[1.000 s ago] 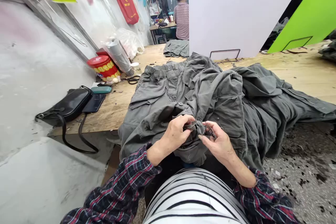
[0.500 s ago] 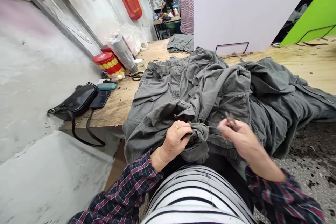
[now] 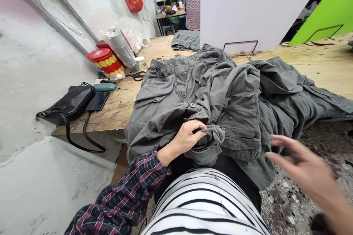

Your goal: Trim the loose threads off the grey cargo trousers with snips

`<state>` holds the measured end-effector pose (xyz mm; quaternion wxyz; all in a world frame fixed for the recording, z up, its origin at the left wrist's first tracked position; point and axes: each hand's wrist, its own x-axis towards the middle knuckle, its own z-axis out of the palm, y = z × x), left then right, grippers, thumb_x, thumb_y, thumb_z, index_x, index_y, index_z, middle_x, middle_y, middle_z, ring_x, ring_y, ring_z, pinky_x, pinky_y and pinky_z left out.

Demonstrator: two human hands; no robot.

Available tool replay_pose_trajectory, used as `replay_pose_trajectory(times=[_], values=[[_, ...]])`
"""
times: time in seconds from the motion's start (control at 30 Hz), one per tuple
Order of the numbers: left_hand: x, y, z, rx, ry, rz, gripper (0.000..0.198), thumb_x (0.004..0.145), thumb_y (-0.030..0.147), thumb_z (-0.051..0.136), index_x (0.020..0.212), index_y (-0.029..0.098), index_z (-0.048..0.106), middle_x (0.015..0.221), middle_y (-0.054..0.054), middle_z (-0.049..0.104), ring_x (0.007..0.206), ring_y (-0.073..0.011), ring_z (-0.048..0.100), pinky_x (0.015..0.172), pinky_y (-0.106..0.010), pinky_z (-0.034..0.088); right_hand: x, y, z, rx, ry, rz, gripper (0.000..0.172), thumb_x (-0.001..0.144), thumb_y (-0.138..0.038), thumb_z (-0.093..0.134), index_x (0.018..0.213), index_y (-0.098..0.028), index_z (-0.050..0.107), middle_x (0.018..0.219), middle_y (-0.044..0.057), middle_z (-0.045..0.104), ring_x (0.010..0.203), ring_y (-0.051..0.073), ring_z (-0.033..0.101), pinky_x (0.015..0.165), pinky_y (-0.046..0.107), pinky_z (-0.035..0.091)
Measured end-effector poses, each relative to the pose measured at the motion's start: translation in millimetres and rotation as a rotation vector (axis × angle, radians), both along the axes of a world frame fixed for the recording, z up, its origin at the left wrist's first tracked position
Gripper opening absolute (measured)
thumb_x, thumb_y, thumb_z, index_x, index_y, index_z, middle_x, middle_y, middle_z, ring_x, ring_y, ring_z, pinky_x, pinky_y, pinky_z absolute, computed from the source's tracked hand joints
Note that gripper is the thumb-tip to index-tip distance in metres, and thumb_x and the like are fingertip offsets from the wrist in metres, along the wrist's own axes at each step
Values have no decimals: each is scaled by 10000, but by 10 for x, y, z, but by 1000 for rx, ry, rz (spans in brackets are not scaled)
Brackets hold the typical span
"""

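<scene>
Grey trousers (image 3: 165, 99) with an elastic waistband, pockets and buttons lie bunched over the front edge of the wooden table. My left hand (image 3: 187, 136) is closed, pinching a rolled, frayed-looking end of the grey cloth between thumb and fingers near my lap. To the right, apart from the cloth it worked at before, my right hand (image 3: 300, 165) hovers with thumb and fingers spread. It is somewhat blurred by motion, and I see nothing held between its fingers. A buttoned pocket flap (image 3: 237, 128) lies between my two hands.
Left on the table (image 3: 121, 99) are a black handbag (image 3: 74, 101), a phone (image 3: 97, 101), a teal case (image 3: 104, 87), black-handled scissors (image 3: 138, 76) and a red tin (image 3: 106, 62). A white panel (image 3: 256, 7) stands behind. Farther back, a person (image 3: 192, 7) faces away.
My right hand has left the cloth, moved right and spread its fingers; the small thing blurred in it no longer shows. My left hand keeps its pinch. The view has shifted slightly.
</scene>
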<state>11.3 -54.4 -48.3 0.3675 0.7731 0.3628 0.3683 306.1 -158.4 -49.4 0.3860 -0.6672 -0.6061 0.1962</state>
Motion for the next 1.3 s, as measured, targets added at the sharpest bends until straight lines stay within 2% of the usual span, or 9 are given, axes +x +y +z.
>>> replay_pose_trajectory(times=[0.07,0.13,0.27,0.4,0.57,0.83,1.03,1.17,1.3], values=[[45,-6,63,-79,-6,-2,90,789,209,563,738,148,607,698,-10,588,675,-119,518,670,-235,401,-559,168,-31,91,-53,129,543,690,-423,681,1180,-243,532,1095,84,618,645,157,575,506,288,476],[21,-16,122,-154,-28,7,90,782,214,559,735,145,591,698,0,555,674,-113,489,662,-230,382,-958,388,-80,214,-37,180,438,746,-366,628,1147,-212,541,1160,86,584,948,211,579,741,318,492],[-187,6,141,-372,-198,-16,89,766,229,562,752,142,572,717,11,514,675,-98,456,648,-216,362,-1178,743,-96,76,215,343,177,801,-344,557,857,-183,604,747,13,602,688,133,553,639,255,451],[-332,95,-3,-680,-448,-22,163,679,271,644,749,135,588,693,3,558,611,-97,489,607,-220,385,-1171,858,42,-256,626,467,325,764,-473,576,655,-172,522,558,-34,476,490,76,408,485,221,365],[-292,118,-127,-810,-589,85,196,619,269,694,699,131,580,624,2,572,540,-94,497,550,-216,395,-1184,821,93,-259,768,271,362,738,-509,590,641,-175,489,564,-33,483,459,61,368,454,212,334],[-271,-136,-167,-327,-610,150,81,720,246,580,724,171,549,863,-48,586,932,-203,558,862,-359,438,-1339,628,-114,-190,439,295,244,668,-340,642,834,-163,611,743,4,616,613,114,510,559,228,424],[-405,-324,-255,244,64,109,101,650,81,554,662,181,542,868,-62,589,1042,-253,496,913,-427,395,-1375,679,-266,-74,507,141,201,688,-331,602,799,-162,600,673,1,587,492,80,421,460,219,354],[-298,-436,-164,298,329,178,206,643,275,661,795,179,560,933,-85,603,1002,-279,511,939,-473,374,-1410,653,-289,54,442,157,96,711,-257,570,766,-178,577,742,16,593,569,95,466,490,218,363],[-159,-454,-75,340,299,363,373,676,426,659,913,168,531,907,-91,606,999,-276,528,985,-509,323,-1494,573,-277,186,384,190,39,717,-183,537,754,-194,536,820,31,574,692,119,513,543,223,390]])
